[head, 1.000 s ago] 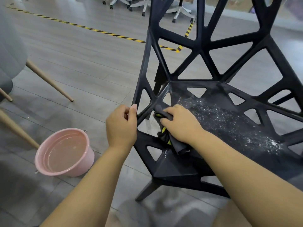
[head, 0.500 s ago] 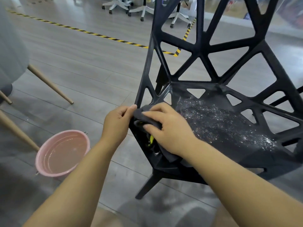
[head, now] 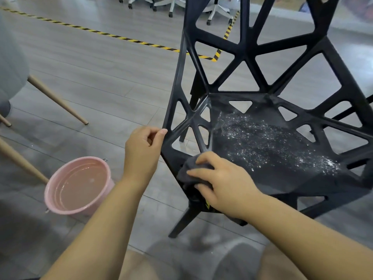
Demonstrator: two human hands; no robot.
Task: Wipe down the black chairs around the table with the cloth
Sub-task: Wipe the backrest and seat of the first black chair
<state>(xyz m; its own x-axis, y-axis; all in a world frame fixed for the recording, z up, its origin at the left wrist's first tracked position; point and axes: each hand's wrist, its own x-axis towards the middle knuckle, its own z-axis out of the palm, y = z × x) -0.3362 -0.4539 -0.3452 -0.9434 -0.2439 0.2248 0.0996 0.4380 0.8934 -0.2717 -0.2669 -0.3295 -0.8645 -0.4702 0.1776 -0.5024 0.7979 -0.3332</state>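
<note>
A black lattice chair (head: 252, 53) with triangular cut-outs stands in front of me, its seat speckled with white dust. My right hand (head: 220, 182) grips a dark grey cloth (head: 189, 168) with a yellow mark and presses it on the seat's front left corner. My left hand (head: 142, 152) sits at the chair's left side edge, thumb tip touching the frame and fingers curled; whether they wrap the frame is unclear.
A pink basin (head: 78, 184) of water stands on the grey floor left of the chair. Wooden legs (head: 56, 100) of a grey chair reach in from the left. Yellow-black floor tape (head: 113, 36) and white office chair bases (head: 173, 5) lie beyond.
My right hand has slid the cloth from the left side strut down to the seat's front left corner. My left hand has stayed at the chair's left edge.
</note>
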